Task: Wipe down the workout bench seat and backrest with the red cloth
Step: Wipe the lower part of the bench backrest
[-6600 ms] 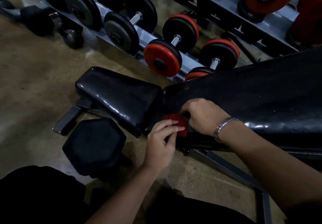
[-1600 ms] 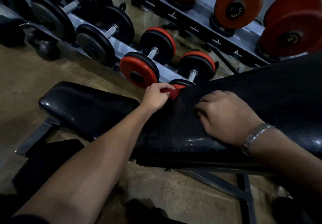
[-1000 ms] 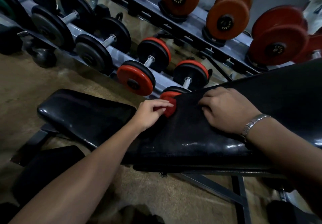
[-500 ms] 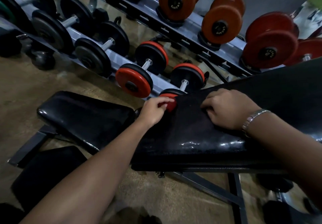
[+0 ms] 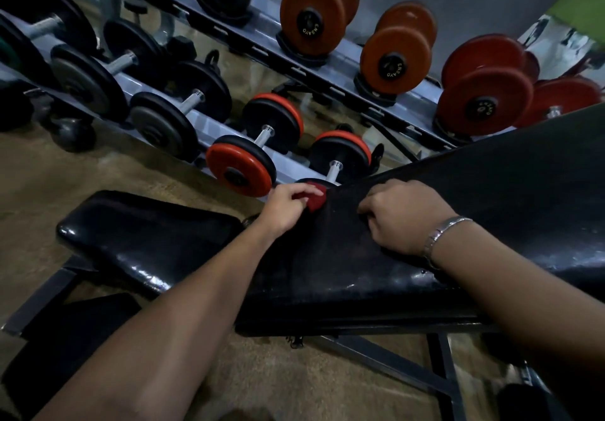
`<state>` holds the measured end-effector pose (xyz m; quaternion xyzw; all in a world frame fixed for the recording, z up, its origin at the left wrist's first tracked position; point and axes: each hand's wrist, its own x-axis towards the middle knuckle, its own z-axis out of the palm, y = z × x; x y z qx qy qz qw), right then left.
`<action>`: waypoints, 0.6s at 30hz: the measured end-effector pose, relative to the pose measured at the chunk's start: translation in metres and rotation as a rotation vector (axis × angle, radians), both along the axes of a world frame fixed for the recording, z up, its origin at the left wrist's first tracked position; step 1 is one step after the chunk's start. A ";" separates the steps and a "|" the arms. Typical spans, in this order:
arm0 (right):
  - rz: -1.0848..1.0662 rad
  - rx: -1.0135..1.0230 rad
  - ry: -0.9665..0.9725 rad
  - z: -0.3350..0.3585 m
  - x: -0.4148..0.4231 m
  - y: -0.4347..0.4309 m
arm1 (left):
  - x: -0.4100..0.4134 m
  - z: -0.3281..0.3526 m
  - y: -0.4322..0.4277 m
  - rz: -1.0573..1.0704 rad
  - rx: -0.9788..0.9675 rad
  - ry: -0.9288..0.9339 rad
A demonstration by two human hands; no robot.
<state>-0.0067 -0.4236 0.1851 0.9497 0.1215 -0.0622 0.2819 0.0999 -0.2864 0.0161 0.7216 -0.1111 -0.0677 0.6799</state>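
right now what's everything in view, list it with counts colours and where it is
red cloth: one, red, bunched at the far edge of the backrest's lower end
backrest: one, black padded, tilted, centre to right
seat: one, black padded, left of the backrest
bench frame: dark metal bars, under the pads
dumbbell rack: grey, two tiers, behind the bench
dumbbells: several black and grey at left, two black with red-orange plates just past the bench, orange and red ones on the upper tier
kettlebell: one, black, on the floor at left
floor: brownish
bracelet: one, silver, right wrist
left hand: gripping the cloth
right hand: resting on the backrest
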 end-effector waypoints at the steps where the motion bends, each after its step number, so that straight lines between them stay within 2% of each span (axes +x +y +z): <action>1: -0.002 0.001 0.002 0.000 0.000 0.000 | -0.007 0.000 0.001 -0.011 -0.028 0.002; 4: 0.003 0.008 0.012 0.002 0.000 -0.002 | -0.014 -0.016 0.018 -0.054 -0.057 -0.012; 9: -0.004 0.018 0.015 0.002 0.002 0.001 | 0.010 -0.023 0.024 0.020 0.087 0.018; 13: -0.010 0.016 0.009 0.001 0.003 0.002 | -0.006 -0.005 0.009 -0.016 -0.001 -0.005; 18: -0.002 0.030 -0.005 0.002 0.001 -0.002 | -0.022 -0.045 0.032 -0.003 -0.067 -0.065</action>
